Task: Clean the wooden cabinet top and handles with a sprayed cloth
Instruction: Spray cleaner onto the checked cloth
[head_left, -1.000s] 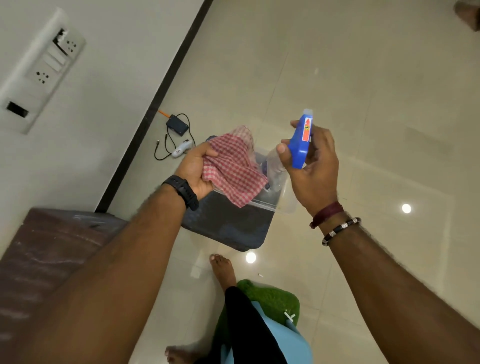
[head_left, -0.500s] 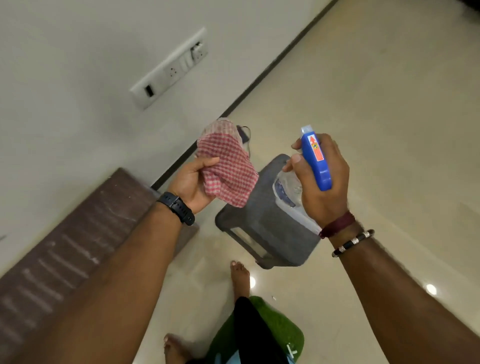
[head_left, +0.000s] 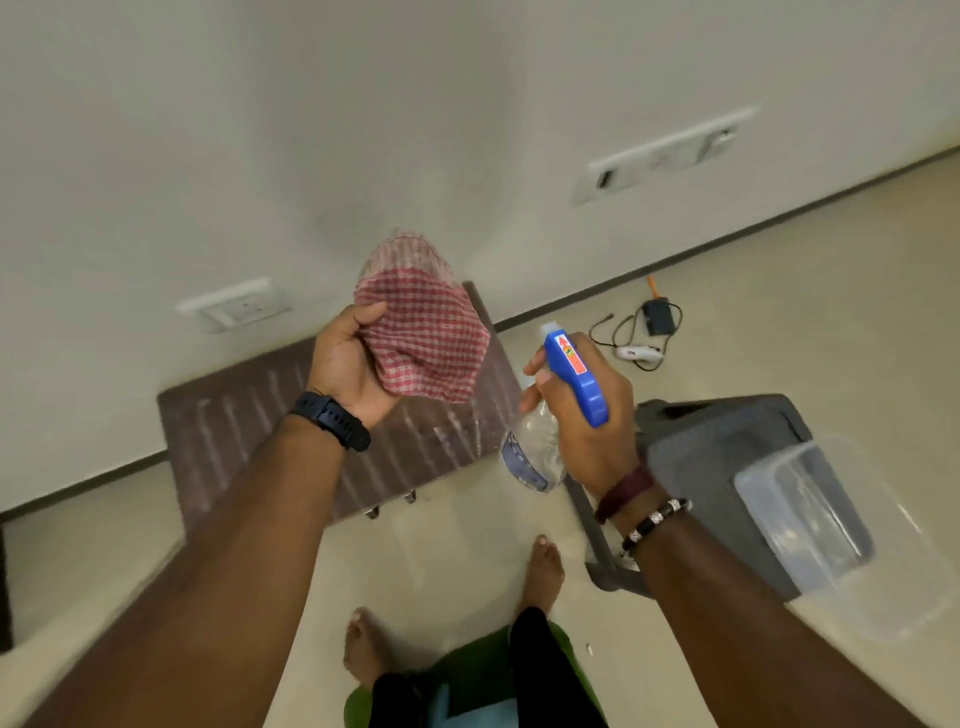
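Observation:
A red-and-white checked cloth (head_left: 423, 335) is bunched in my left hand (head_left: 348, 366), held up above the low dark wooden cabinet top (head_left: 228, 431). My right hand (head_left: 587, 415) grips a clear spray bottle (head_left: 535, 452) with a blue trigger head (head_left: 574, 374), its nozzle pointing toward the cloth a short way to the left. The cabinet top shows pale streaks. Two small metal handles (head_left: 389, 506) peek out below the cabinet's front edge.
A grey plastic stool (head_left: 711, 447) stands at the right with a clear plastic container (head_left: 810, 514) on it. A black charger and cables (head_left: 652, 325) lie on the tiled floor by the wall. My bare feet (head_left: 545, 566) stand in front of the cabinet.
The view has swung left, so the cabinet now lies centred under my hands and the stool sits to the right. Both hands keep hold of the cloth and the bottle.

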